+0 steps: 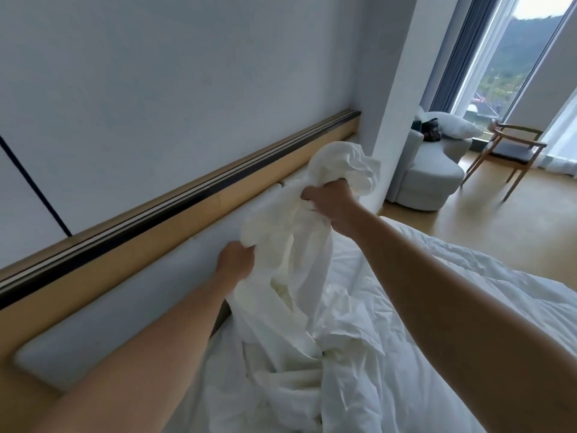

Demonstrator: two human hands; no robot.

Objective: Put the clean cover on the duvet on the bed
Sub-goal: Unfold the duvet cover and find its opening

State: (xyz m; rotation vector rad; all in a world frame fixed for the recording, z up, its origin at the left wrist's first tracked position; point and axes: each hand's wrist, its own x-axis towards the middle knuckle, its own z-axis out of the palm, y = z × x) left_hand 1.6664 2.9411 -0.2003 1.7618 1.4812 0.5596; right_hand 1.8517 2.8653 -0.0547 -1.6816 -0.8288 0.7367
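Cover (299,245), white and heavily creased, is held up in a bunch in front of the padded grey headboard (125,307), toward its far end. Its lower folds trail down onto the duvet (437,292). The duvet lies rumpled at the foot of the headboard and spreads away from it.

The left hand (235,260) is the one closer to the headboard. Its fingers are curled into a fistful of the cover's lower edge. The right hand (334,201) is higher and farther out from the headboard, clenched around a gathered wad of the same cloth, which billows above the knuckles. Both forearms are bare and outstretched.

A wooden ledge (187,198) with a dark strip runs along the top of the headboard. Beyond the headboard's far end, past a white wall pillar (396,104), stands a rounded grey armchair (431,176). It carries a white pillow (452,123) and a dark object (431,129), possibly a bag; any marking on it is too blurred to read. Farther from the headboard are a wooden chair (512,151) and a tall window (515,73).
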